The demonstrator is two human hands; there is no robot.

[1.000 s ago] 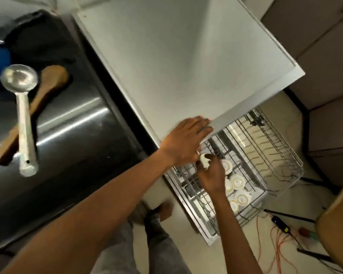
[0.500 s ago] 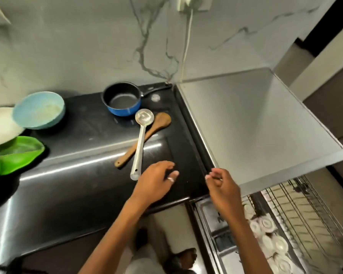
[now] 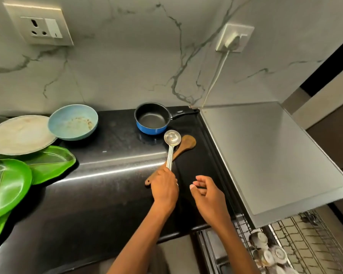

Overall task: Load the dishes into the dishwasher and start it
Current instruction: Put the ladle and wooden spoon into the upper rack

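Ladle [image 3: 171, 149] gripped by left hand [image 3: 164, 189], crossing wooden spatula [image 3: 186, 144], blue saucepan [image 3: 151, 120] behind

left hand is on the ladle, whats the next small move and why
Probably lift the steel ladle straight up off the wooden spatula it lies across, then swing it right toward the pulled-out rack. The left hand grips its handle, its bowl rests on the counter, and the right hand holds nothing, so it is free to help.

Plenty of open counter [image 3: 111, 175] between the green plates [image 3: 52, 165] and the ladle [image 3: 172, 137]; saucepan [image 3: 151, 120] and wooden spoon [image 3: 188, 142] crowd the right end, next to the dishwasher [image 3: 265, 155].
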